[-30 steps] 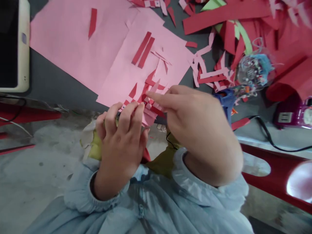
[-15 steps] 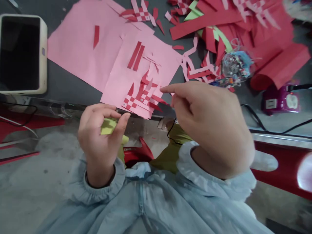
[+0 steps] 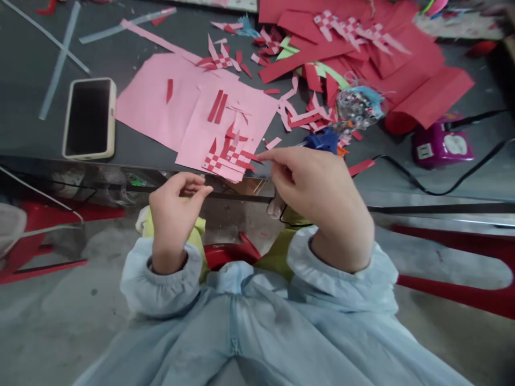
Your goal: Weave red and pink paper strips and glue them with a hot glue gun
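My left hand hovers at the table's front edge, its fingers loosely curled and the thumb slightly apart, with nothing visible in it. My right hand lies over the edge with its index finger stretched out. That fingertip is at the red tail strips of a woven paper fish, though contact is hard to tell. A second woven fish lies beside it, checked in red and pink. Both rest on a pink paper sheet, with two red paper strips above them. Curled fingers of my right hand are partly hidden.
A phone lies at the left. Red paper sheets bear more woven fish at the back right. Blue-handled scissors, a bag of small beads or eyes and a purple device lie at the right. Paper scraps surround them.
The view has shifted so more of the table shows, including the scissors. Both hands keep nearly the same poses, and the right fingertip has come to the fish's tail strips.
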Demonstrator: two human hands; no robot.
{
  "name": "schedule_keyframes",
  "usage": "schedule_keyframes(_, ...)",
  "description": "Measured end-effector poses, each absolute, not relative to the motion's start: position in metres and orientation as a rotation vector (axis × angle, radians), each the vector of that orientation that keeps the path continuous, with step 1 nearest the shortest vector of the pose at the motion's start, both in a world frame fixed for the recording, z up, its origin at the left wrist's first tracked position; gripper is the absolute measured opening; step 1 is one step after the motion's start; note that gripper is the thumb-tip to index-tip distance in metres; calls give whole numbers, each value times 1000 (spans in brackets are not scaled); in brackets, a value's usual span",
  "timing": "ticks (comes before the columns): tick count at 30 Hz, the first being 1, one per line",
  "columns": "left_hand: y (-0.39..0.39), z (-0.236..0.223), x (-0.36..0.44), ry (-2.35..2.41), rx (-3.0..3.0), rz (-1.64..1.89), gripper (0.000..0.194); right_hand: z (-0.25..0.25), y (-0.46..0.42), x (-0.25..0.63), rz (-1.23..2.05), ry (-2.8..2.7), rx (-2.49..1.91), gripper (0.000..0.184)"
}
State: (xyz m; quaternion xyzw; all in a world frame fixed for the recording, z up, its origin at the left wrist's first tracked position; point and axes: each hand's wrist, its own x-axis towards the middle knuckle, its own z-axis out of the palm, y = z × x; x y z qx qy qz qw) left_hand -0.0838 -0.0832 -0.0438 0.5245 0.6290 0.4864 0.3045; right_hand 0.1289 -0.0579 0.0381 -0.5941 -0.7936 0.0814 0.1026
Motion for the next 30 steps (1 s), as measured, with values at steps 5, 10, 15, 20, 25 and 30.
schedule_keyframes(5,-80,-46,-72,1606,1325,1400,11,29,-52,142,283,-2224,-1728,42)
schedule_keyframes(10,-78,-37,-65,1335,1089,1584,19,27,-45,150,320,-2141,-1663,42)
schedule_keyframes(15,-78,-28,-68,1108,874,1554,38,20,-45,152,370,-2152,-1564,42)
schedule_keyframes(20,-79,-27,-68,1004,812,1470,37,16,-47,152,387,-2142,-1519,42)
schedule_keyframes(25,-78,-28,-62,952,825,1444,39,16,-46,156,423,-2116,-1491,42)
schedule_keyframes(30,-78,-29,-59,1004,856,1451,39,16,-45,162,439,-2007,-1486,41)
